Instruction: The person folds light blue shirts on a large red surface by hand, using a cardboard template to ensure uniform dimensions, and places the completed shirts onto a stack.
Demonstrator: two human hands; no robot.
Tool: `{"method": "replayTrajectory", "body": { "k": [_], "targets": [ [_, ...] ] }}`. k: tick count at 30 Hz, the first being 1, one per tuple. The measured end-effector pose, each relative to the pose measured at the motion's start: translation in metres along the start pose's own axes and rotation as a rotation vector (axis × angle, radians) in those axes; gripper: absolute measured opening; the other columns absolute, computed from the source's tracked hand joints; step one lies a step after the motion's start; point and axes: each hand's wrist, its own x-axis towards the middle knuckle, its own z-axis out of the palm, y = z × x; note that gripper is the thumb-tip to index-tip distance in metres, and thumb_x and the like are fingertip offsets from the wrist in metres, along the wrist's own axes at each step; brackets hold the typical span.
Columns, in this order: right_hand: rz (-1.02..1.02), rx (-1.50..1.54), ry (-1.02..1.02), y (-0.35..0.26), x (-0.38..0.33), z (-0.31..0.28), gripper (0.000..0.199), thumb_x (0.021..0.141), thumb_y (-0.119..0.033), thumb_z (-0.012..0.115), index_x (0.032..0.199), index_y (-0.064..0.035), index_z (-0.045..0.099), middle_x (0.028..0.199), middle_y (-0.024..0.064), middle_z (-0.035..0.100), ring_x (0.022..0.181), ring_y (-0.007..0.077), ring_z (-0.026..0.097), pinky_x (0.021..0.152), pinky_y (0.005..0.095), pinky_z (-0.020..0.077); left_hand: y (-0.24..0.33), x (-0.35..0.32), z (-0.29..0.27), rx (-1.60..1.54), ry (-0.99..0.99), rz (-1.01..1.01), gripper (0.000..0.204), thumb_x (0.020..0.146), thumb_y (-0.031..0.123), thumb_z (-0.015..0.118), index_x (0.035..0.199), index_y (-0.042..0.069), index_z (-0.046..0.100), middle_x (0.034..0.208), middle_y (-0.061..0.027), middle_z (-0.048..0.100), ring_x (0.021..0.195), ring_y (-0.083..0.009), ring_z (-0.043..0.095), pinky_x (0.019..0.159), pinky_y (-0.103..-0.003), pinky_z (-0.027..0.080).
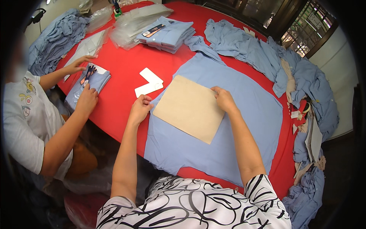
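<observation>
Beige card (190,109) between left hand (140,110), grip unclear, and right hand (225,100) pinching its corner

blue garment (251,129): part hidden under tan board (190,108) | co-worker (26,137): cut off left | patterned top (194,208): cut below

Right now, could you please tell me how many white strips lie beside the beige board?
2: the upper strip slants down toward the beige board, and the lower strip lies nearer the wearer's left hand, their right ends meeting. More could be hidden beneath.
</observation>
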Motion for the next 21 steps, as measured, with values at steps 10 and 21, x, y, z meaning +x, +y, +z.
{"method": "replayTrajectory", "body": {
  "k": [10, 21],
  "targets": [
    [0.01, -0.143, 0.007, -0.008, 0.011, 0.001, 0.035, 0.087, 0.002, 0.051, 0.119, -0.0047, 0.064, 0.107, 0.0241, 0.068, 0.102, 0.0398, 0.064, 0.089, 0.0448, 0.0499, 0.05, 0.074, 0.031, 0.508, 0.101, 0.517, 0.021, 0.092, 0.012, 0.057, 0.107, 0.002, 0.069, 0.104, -0.0152, 0.066, 0.098, -0.0313, 0.064, 0.085, -0.042, 0.049],
    [-0.021, -0.114, 0.081, -0.013, 0.005, 0.007, 0.026, 0.09, -0.007, 0.044, 0.108, -0.0014, 0.061, 0.098, 0.0237, 0.067, 0.096, 0.0418, 0.063, 0.084, 0.0488, 0.0488, 0.053, 0.177, 0.055, 0.414, -0.2, 0.328, 0.015, 0.084, 0.016, 0.07, 0.085, 0.001, 0.066, 0.094, -0.0168, 0.064, 0.089, -0.0324, 0.064, 0.081, -0.041, 0.051]
  ]
}}
